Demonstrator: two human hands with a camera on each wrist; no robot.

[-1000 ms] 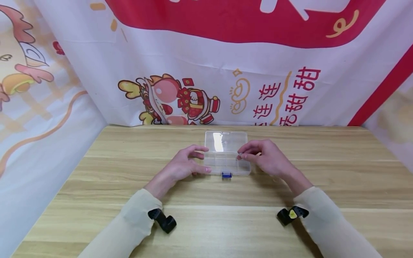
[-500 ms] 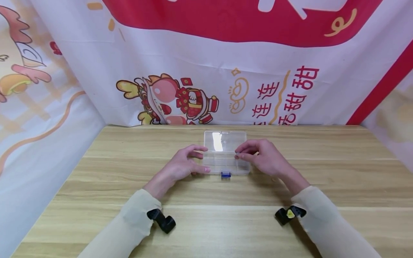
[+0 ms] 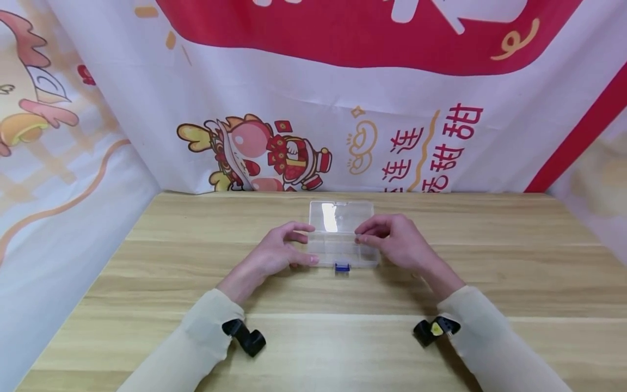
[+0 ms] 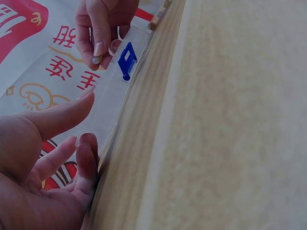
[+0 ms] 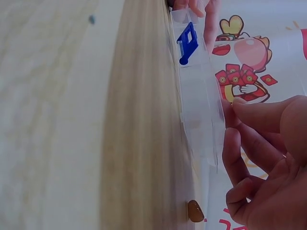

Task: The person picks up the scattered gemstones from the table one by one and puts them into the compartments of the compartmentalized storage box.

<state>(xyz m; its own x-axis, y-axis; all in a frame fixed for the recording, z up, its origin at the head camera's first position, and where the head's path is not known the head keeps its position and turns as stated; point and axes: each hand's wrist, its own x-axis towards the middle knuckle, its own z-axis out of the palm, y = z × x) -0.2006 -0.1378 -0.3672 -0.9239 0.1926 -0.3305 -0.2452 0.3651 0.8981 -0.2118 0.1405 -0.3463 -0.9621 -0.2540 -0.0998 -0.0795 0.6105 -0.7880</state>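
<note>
the left hand (image 3: 274, 251) rests at the left end of the box (image 3: 344, 251), thumb along the near corner and fingers stretched toward the far edge, touching the clear plastic; whether that amounts to a firm hold or a mere steadying touch i cannot tell. the left wrist view shows the fingers fairly straight against the box wall. the box sits mid-table (image 3: 147, 283), a little beyond centre, with its lid (image 3: 341, 215) thrown open and lying back toward the banner (image 3: 313, 109). the blue latch (image 3: 342, 267) hangs free on the near edge. on the right, the right hand (image 3: 399, 242) has thumb and forefinger pressed together over the right part of the tray, pinching something too small to name. a small brown piece (image 5: 194, 211) lies on the table by the box in the right wrist view.

judging from this, the box is already opened and steadied, and the compartments look bare as far as the clear plastic allows; the filling and the closing of the lid and latch seem left to do.

against the earlier frames little differs: the left hand keeps its place, and the right hand has drifted slightly left and inward over the tray, its pinch unchanged. the box has not moved.
</note>
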